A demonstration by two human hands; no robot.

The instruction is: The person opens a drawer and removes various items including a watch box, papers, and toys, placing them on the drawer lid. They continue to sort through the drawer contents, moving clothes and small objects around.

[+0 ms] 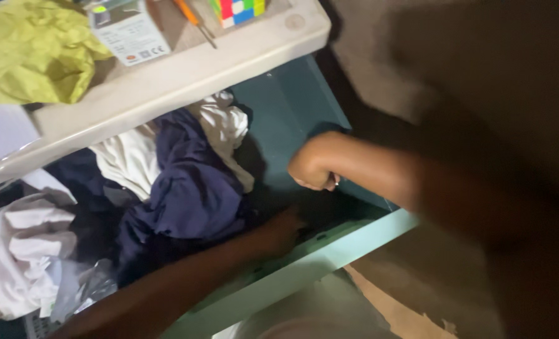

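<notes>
I look down into an open teal drawer full of clothes. My left hand reaches in from the lower left and lies low in the dark right part of the drawer, next to a navy blue garment; its fingers are lost in shadow. My right hand comes in from the right, wrist bent, with its fingers curled into a fist above the drawer's right side. I see nothing clearly held in it. White garments lie behind the navy one.
The drawer's pale green front edge runs diagonally below my arms. Above the drawer a white tabletop carries a crumpled yellow-green cloth, a white box, an orange-handled tool and a colourful puzzle cube. More white cloth lies at left.
</notes>
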